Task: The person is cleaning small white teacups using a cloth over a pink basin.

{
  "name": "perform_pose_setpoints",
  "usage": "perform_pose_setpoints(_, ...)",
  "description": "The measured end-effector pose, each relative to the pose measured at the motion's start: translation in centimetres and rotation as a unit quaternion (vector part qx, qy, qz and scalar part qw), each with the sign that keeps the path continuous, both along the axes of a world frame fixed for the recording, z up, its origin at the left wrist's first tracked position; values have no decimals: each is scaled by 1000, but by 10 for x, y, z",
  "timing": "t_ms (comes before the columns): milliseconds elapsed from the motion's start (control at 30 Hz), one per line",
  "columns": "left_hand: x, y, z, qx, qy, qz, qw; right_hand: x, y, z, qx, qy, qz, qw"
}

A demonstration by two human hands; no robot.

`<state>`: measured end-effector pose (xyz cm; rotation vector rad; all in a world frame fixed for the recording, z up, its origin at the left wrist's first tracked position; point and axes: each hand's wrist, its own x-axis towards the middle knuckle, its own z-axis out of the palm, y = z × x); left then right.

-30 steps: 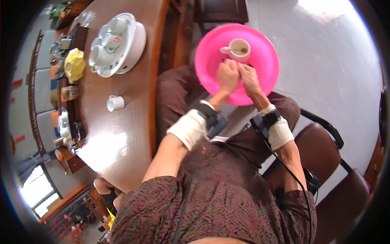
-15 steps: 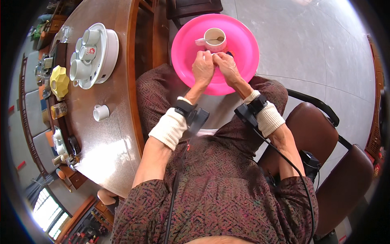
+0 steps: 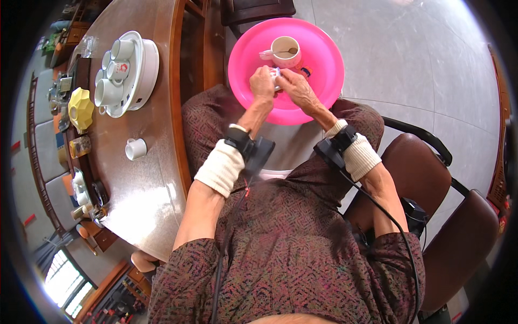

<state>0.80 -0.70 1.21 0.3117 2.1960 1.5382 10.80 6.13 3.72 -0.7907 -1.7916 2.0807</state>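
Note:
Both hands meet over a round pink tabletop (image 3: 324,89) in front of me. My left hand (image 3: 262,84) is closed on a small white packet (image 3: 276,79) with red and blue marks. My right hand (image 3: 298,89) pinches the same packet from the other side, so the fingers cover much of it. Just beyond the hands stands a white mug (image 3: 286,61), upright, its handle to the left. A spoon (image 3: 291,51) leans inside it. Partly behind my right hand lies a small dark-and-coloured item (image 3: 306,71), too small to name.
To the left, a wooden table (image 3: 140,183) carries a white oval tray (image 3: 141,73) with several white cups, a lone white cup (image 3: 136,149) and a yellow faceted object (image 3: 80,109). Brown chairs (image 3: 418,167) stand at my right. A cable (image 3: 386,216) runs along my right arm.
My hands have shifted slightly toward me and left, away from the mug. The left wrist has turned, and more of the packet and the coloured item now shows.

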Motion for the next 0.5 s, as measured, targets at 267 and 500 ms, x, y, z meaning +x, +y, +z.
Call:
perform_pose_setpoints(267, -6, -5, 28, 9, -431, -35, 902, -1, -1, -1, 224, 31, 56, 972)
perform_pose_setpoints(500, 30, -1, -27, 109, 185, 58, 975, -4, 4, 1, 24, -5, -52, 998)
